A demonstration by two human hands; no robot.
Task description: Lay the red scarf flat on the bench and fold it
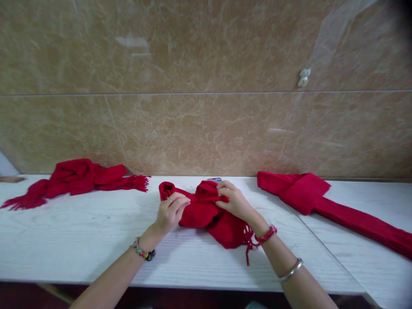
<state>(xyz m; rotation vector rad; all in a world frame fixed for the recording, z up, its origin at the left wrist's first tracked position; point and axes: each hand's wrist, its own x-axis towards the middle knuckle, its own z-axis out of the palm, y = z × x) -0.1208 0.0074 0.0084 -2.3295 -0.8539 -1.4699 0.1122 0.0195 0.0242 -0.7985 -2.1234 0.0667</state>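
Note:
A bunched red scarf [201,212] lies on the white table in front of me, its fringe hanging toward the right near my wrist. My left hand [172,210] has its fingers closed on the scarf's left part, beside a rolled loop of cloth. On the other side, my right hand [233,199] pinches a fold of the same scarf between thumb and fingers. A narrow stretch of cloth runs between the two hands. Part of the scarf is hidden behind my fingers.
Another red fringed scarf [77,178] lies crumpled at the left by the wall. To the right, a folded red scarf [299,193] trails off the view. A small bluish flat item [214,180] sits behind my scarf. The table [112,253] meets a tiled wall [193,128].

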